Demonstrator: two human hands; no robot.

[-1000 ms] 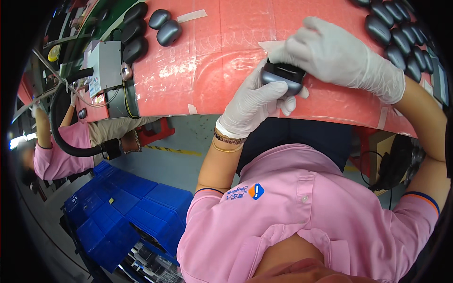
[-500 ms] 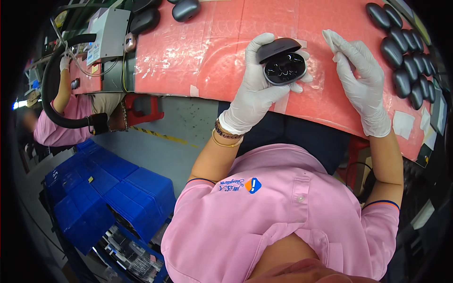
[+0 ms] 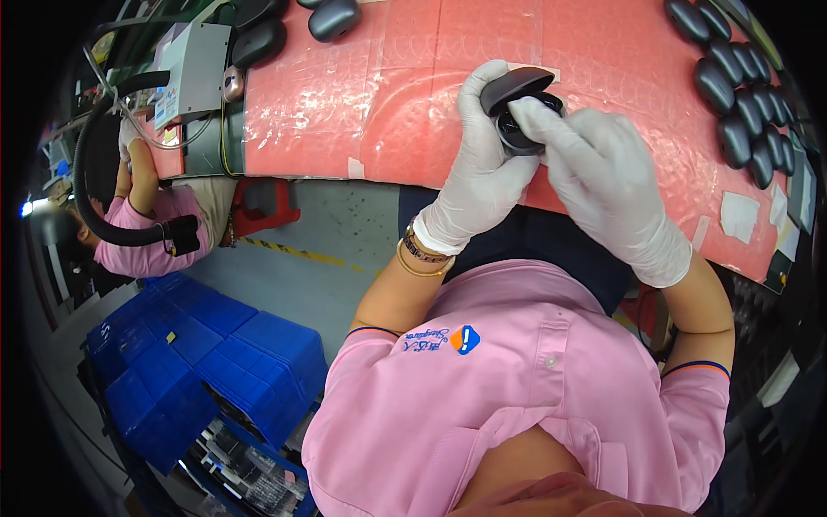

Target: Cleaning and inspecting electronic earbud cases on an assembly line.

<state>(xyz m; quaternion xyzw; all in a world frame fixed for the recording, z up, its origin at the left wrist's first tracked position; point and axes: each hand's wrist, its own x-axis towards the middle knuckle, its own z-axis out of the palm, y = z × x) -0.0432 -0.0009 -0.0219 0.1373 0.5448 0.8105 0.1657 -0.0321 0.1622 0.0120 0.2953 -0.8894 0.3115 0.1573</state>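
- Hinged case (image 3: 512, 131), one, dark, lid raised: we hold it in our left hand (image 3: 482, 168), whose fingers curl around it and grip it
- Our right hand (image 3: 610, 177) has bent fingers, their tips over the case's black inside; whether they pinch anything we cannot tell
- Well to the right of our fingers we count at least a dozen dark rounded cases (image 3: 748, 112), clustered together
- Up and left of our fingers we count at least three dark oval cases (image 3: 334, 21)
- Right of our right fingers one white paper square (image 3: 739, 215) lies on the pink-red bench cover (image 3: 319, 112)
- Far left of our fingers we see one grey box (image 3: 196, 73) and one co-worker (image 3: 164, 233)
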